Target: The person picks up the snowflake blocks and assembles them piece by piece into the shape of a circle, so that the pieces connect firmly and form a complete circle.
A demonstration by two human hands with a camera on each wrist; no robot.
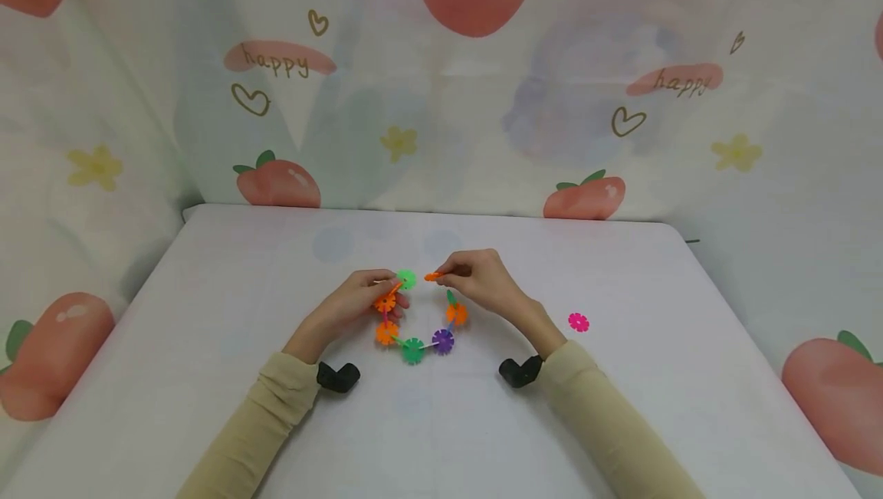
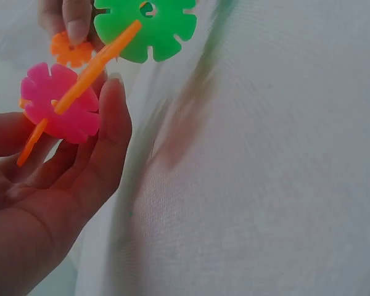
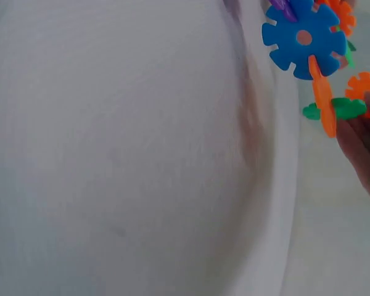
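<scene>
A chain of notched plastic flower discs curves above the table in a loop with a gap at the top, its low side marked by a purple disc. My left hand grips the chain's left end near an orange disc, beside a light green end disc. Between thumb and fingertips, my right hand pinches a loose orange disc across the gap, apart from the green one. Below that hand is the other end, a dark green disc slotted to an orange one; a blue disc adjoins it.
A single pink disc lies on the white-covered table, to the right of my right forearm. Black devices sit at both wrists. A printed cloth backdrop rises behind the table's far edge.
</scene>
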